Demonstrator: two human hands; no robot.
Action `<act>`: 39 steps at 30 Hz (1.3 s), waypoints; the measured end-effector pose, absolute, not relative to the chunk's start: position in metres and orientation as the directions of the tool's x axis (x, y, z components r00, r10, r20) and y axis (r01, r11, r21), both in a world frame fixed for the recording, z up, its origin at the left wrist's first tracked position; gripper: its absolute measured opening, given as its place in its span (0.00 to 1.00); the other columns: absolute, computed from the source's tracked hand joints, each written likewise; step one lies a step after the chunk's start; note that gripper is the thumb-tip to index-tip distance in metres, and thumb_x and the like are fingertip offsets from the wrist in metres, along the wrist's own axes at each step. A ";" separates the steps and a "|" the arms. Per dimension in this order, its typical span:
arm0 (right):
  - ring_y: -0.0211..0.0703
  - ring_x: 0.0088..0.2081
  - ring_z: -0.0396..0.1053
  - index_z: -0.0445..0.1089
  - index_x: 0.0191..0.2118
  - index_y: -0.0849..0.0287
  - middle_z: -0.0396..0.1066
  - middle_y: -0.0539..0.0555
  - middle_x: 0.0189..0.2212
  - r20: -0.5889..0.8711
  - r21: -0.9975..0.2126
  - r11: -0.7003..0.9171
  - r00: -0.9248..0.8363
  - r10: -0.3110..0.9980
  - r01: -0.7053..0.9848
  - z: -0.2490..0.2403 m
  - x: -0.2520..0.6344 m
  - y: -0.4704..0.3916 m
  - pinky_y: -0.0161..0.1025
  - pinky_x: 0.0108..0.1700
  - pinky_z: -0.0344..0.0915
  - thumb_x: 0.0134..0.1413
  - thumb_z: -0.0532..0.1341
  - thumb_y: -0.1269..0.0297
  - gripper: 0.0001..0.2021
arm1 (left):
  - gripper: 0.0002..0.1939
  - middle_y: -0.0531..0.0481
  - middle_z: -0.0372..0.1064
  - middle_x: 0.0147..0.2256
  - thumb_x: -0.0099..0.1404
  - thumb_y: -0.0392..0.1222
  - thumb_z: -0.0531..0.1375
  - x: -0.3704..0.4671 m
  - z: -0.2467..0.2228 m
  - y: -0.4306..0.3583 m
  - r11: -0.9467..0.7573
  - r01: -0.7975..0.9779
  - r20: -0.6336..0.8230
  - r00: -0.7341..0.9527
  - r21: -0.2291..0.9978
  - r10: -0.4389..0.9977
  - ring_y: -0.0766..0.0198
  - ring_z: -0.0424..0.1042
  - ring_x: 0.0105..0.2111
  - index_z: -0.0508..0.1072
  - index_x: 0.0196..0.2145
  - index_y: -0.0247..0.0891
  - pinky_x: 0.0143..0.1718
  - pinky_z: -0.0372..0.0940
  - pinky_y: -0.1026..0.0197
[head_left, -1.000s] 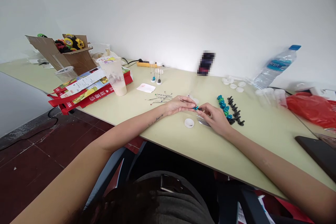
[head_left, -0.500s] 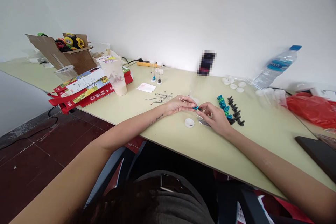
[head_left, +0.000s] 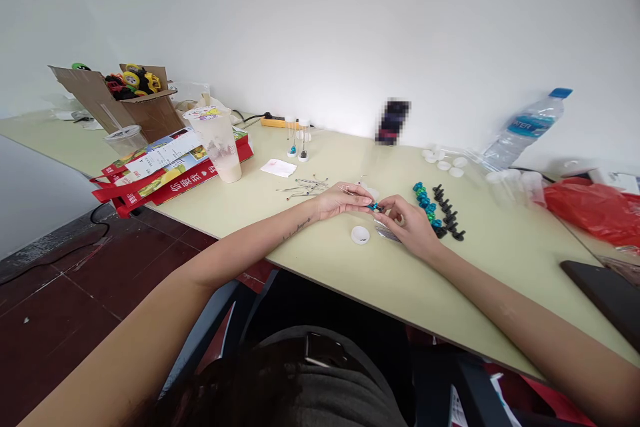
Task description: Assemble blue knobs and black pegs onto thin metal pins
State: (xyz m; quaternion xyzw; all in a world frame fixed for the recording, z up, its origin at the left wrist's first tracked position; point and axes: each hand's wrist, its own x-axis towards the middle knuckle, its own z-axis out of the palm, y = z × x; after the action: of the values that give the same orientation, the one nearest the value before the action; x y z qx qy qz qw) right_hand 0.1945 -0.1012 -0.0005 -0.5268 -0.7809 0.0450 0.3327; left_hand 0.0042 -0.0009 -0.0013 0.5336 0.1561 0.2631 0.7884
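My left hand (head_left: 341,201) is closed, its thumb and fingers pinching a small blue and black part (head_left: 375,207) just above the table. The fingertips of my right hand (head_left: 410,221) close on the same part from the other side. What the part is, I cannot make out. Some thin shiny metal shows at the back of my left fingers. Below the hands sits a round white cap (head_left: 360,235) with tiny dark bits in it. To the right of my right hand lie a row of blue and green parts (head_left: 424,199) and a row of black parts (head_left: 449,213).
Thin pins (head_left: 305,188) lie scattered left of my hands, near a white paper (head_left: 279,168). Two clear tubes (head_left: 303,140) stand behind. A plastic cup (head_left: 216,147), red boxes (head_left: 175,177) and a carton (head_left: 145,117) are at left; a water bottle (head_left: 530,127) and phone (head_left: 605,300) at right.
Almost nothing differs. Both hands keep their hold on the small part, and the view has shifted very slightly.
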 end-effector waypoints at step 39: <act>0.41 0.25 0.67 0.63 0.40 0.54 0.72 0.51 0.29 0.454 -0.410 0.436 -0.236 0.859 0.801 0.002 0.194 -0.104 0.40 0.31 0.65 0.61 0.54 0.54 0.10 | 0.16 0.46 0.76 0.33 0.48 0.37 0.71 0.005 -0.001 -0.003 0.285 -0.245 0.033 0.809 0.927 0.586 0.65 0.76 0.36 0.76 0.35 0.29 0.50 0.66 0.59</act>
State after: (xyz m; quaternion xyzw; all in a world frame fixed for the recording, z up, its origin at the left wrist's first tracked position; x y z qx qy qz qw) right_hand 0.1935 -0.1038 0.0019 -0.5291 -0.7847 0.0454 0.3197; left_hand 0.0046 -0.0032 -0.0006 0.5362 0.1593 0.2645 0.7856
